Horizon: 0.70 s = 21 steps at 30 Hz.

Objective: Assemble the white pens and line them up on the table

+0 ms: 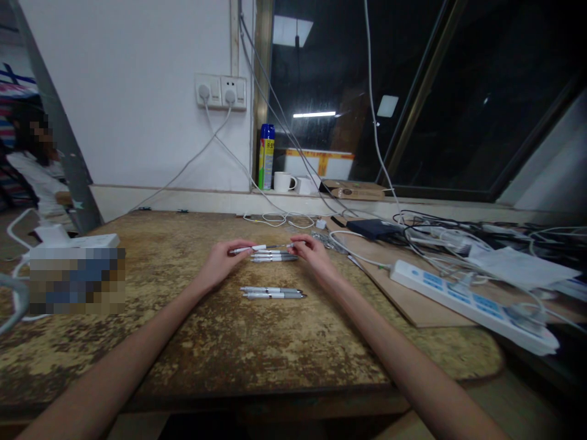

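Note:
Between the thumb and fingers of my left hand (225, 260) is the white barrel of a pen (254, 249), held level over the table. A thin dark refill (275, 246) runs from the barrel toward my right hand (309, 249). My right fingers pinch a small light pen part at that end; its exact shape is too small to make out. Just below the hands lie several white and grey pens (274, 256), side by side. Nearer to me, more pens of the same kind (274, 293) lie together in a second group.
At right, a white power strip (472, 305) rests on a brown board (413, 305) among tangled cables. On the sill stand a spray can (266, 157) and a white mug (283, 181). A blurred-out object (77, 281) lies at left. Another person (39, 159) is at far left.

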{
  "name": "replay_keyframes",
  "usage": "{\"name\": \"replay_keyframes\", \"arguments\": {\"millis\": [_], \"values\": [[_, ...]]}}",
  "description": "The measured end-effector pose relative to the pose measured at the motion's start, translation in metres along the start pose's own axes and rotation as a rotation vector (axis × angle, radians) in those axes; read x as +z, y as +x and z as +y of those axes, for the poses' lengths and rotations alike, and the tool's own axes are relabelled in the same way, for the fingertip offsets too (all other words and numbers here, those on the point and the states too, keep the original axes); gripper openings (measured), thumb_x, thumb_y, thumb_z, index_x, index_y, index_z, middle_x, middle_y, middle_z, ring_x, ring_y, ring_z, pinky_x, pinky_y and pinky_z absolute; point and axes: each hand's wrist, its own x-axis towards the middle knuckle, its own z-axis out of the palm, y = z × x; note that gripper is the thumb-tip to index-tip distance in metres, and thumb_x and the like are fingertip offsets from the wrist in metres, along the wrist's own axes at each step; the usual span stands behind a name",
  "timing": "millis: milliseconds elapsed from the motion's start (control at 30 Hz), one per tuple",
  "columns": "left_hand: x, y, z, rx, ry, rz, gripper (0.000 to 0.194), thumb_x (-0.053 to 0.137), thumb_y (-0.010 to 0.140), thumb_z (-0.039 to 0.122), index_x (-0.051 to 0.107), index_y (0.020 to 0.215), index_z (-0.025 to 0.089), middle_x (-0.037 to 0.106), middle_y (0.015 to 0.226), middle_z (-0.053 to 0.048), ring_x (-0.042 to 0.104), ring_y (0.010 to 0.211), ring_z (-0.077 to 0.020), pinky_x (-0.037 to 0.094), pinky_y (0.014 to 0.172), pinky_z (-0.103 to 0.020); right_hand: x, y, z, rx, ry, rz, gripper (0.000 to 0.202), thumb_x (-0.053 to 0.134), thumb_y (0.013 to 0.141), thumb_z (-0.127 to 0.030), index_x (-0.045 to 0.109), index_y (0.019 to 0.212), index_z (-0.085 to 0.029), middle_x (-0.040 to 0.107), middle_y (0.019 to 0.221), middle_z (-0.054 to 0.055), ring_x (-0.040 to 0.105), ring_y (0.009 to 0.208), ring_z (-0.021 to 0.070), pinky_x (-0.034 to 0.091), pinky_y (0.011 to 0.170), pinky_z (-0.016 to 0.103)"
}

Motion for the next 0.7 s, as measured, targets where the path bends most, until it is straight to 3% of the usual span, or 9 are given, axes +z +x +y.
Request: {"name": "replay_keyframes", "arguments": {"millis": [367, 700], "values": [[0.001, 0.000, 0.005, -0.013, -0.006, -0.034, 0.036, 0.061, 0.092, 0.044, 0.077, 0.114, 0.019, 0.077, 0.116, -0.008, 0.070, 0.106, -0.0267, 0.051, 0.100, -0.039, 0.002, -0.003, -0.004, -0.033, -0.006, -0.026, 0.025, 0.068, 0.076, -0.037, 0.067, 0.095, -0.020, 0.072, 0.081, 0.002, 0.071, 0.079, 0.0193, 0.055, 0.088, 0.035], [0.005, 0.000, 0.008, -0.029, -0.011, -0.105, 0.035, 0.062, 0.092, 0.044, 0.077, 0.114, 0.021, 0.078, 0.113, -0.006, 0.070, 0.103, -0.0252, 0.050, 0.095, -0.034, 0.011, -0.009, -0.007, -0.120, -0.095, -0.145, 0.024, 0.073, 0.075, -0.033, 0.070, 0.094, -0.019, 0.071, 0.091, 0.003, 0.065, 0.085, 0.0184, 0.051, 0.083, 0.032]]}}
